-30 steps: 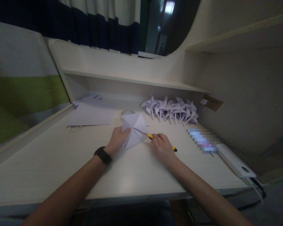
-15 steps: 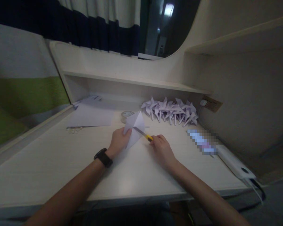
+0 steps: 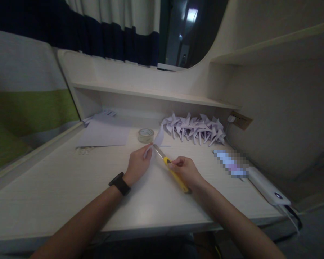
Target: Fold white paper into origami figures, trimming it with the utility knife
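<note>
My left hand (image 3: 139, 162), with a dark watch on the wrist, is closed on a folded sheet of white paper (image 3: 158, 138) held edge-on above the desk. A yellow utility knife (image 3: 176, 176) is gripped in my right hand (image 3: 185, 170), its blade pointing up and left. The blade tip meets the paper right by my left fingertips; whether it has cut in, I cannot tell. Just behind the paper stands a roll of clear tape (image 3: 146, 136). A thin white stick (image 3: 166, 146) lies partly behind the paper.
Several white paper pinwheels (image 3: 196, 127) lie in a row at the back right. White sheets (image 3: 105, 131) are stacked at the back left, small pale bits (image 3: 84, 150) beside them. A blurred-out phone (image 3: 230, 164) and a white power strip (image 3: 270, 189) line the right side.
The paper has turned from showing its broad face to nearly edge-on, uncovering the tape roll. The knife has swung so that its whole yellow handle shows.
</note>
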The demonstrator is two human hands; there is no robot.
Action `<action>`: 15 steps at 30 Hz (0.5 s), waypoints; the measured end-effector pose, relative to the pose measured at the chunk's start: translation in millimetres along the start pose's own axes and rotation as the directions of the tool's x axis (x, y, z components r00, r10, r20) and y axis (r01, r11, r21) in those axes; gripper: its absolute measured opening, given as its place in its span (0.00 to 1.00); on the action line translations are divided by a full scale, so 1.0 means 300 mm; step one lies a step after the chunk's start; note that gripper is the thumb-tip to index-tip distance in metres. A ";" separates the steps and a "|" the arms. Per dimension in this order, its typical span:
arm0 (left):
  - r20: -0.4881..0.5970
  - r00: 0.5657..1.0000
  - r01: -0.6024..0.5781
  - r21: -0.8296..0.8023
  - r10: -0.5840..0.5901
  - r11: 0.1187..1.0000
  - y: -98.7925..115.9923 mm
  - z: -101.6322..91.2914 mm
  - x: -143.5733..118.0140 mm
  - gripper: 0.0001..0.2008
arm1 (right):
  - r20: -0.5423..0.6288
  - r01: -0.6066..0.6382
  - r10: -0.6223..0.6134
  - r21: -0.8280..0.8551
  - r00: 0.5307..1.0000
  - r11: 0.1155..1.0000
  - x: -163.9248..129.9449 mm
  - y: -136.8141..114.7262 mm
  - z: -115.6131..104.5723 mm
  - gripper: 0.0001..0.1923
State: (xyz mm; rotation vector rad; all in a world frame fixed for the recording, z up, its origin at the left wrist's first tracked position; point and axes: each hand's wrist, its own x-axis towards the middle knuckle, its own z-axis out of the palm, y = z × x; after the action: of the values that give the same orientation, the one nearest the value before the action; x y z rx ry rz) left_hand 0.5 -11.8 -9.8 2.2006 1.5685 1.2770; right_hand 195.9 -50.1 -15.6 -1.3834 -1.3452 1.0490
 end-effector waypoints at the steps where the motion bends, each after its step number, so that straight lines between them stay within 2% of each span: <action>1: 0.002 1.000 0.003 -0.004 -0.003 1.000 0.003 -0.001 -0.001 0.17 | -0.018 0.053 -0.055 -0.083 0.998 0.995 -0.002 -0.001 -0.006 0.09; 2: 0.006 1.000 0.012 -0.007 -0.012 1.000 0.005 -0.002 -0.001 0.17 | -0.030 0.136 -0.146 -0.209 0.989 0.968 -0.005 -0.002 -0.012 0.07; 3: 0.008 1.000 0.029 -0.010 -0.029 1.000 0.006 -0.002 -0.001 0.18 | -0.025 0.238 -0.265 -0.361 0.964 0.901 -0.008 -0.004 -0.019 0.05; 4: 0.008 0.999 0.053 -0.013 -0.053 0.999 0.006 -0.003 -0.001 0.18 | 0.013 0.345 -0.396 -0.518 0.918 0.783 -0.013 -0.005 -0.026 0.03; 6: 0.003 0.993 0.115 -0.025 -0.115 0.993 0.001 -0.003 0.003 0.19 | 0.186 0.514 -0.608 -0.746 0.772 0.424 -0.021 -0.010 -0.042 0.05; 8: 0.005 0.984 0.177 -0.045 -0.176 0.983 -0.009 -0.002 0.011 0.19 | 0.388 0.579 -0.681 -0.812 0.622 0.066 -0.028 -0.014 -0.060 0.07; 9: 0.014 0.980 0.200 -0.063 -0.200 0.978 -0.016 -0.001 0.016 0.20 | 0.463 0.585 -0.680 -0.809 0.569 -0.061 -0.030 -0.015 -0.069 0.07; 10: 0.028 0.976 0.217 -0.085 -0.215 0.973 -0.023 0.000 0.021 0.20 | 0.519 0.586 -0.668 -0.796 0.534 -0.150 -0.031 -0.015 -0.078 0.08; 11: 0.044 0.974 0.227 -0.105 -0.223 0.968 -0.029 0.001 0.026 0.20 | 0.553 0.588 -0.655 -0.783 0.514 -0.200 -0.031 -0.014 -0.087 0.08; 13: 0.072 0.972 0.230 -0.132 -0.222 0.964 -0.036 0.003 0.031 0.20 | 0.564 0.604 -0.646 -0.773 0.514 -0.195 -0.029 -0.012 -0.100 0.07; 14: 0.080 0.973 0.224 -0.131 -0.215 0.966 -0.036 0.003 0.031 0.20 | 0.542 0.617 -0.651 -0.774 0.531 -0.140 -0.028 -0.010 -0.103 0.07; 15: 0.085 0.976 0.212 -0.120 -0.203 0.970 -0.033 0.003 0.029 0.20 | 0.501 0.630 -0.655 -0.775 0.566 -0.048 -0.027 -0.009 -0.104 0.07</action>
State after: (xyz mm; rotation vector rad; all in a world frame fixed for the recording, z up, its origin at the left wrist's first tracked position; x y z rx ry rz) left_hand -5.0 0.1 -11.1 1.9256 1.5935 1.1879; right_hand 225.2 -59.7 -6.2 -1.0859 -2.4163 -0.6334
